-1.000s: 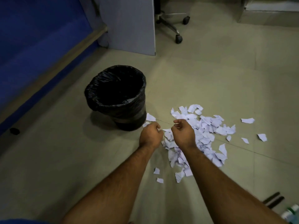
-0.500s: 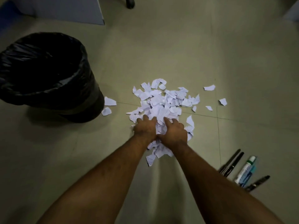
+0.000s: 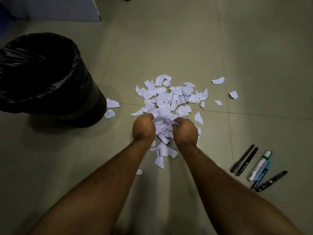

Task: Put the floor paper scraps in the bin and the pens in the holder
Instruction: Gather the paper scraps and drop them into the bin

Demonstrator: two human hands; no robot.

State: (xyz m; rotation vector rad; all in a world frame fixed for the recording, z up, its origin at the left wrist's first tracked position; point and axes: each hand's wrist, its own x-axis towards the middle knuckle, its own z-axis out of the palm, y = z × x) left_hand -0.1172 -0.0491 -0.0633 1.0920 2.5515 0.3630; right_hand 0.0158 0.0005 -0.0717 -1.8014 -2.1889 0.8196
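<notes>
A heap of torn white paper scraps (image 3: 171,97) lies on the tiled floor in the middle of the view. My left hand (image 3: 143,128) and my right hand (image 3: 186,131) are cupped side by side at the heap's near edge, closed around a bunch of scraps squeezed between them. To the left stands a bin (image 3: 50,92) lined with a black bag, its mouth open; two scraps (image 3: 112,103) lie by its base. Several pens and markers (image 3: 257,167) lie together on the floor at the right. No pen holder is in view.
A grey panel (image 3: 55,11) stands on the floor at the top left, behind the bin. Loose scraps (image 3: 218,80) are scattered to the right of the heap, and a few (image 3: 159,162) lie near my forearms.
My hands came down from above the heap onto it, then curled shut around a bunch of scraps. The view dropped toward the floor, bringing the pens into sight.
</notes>
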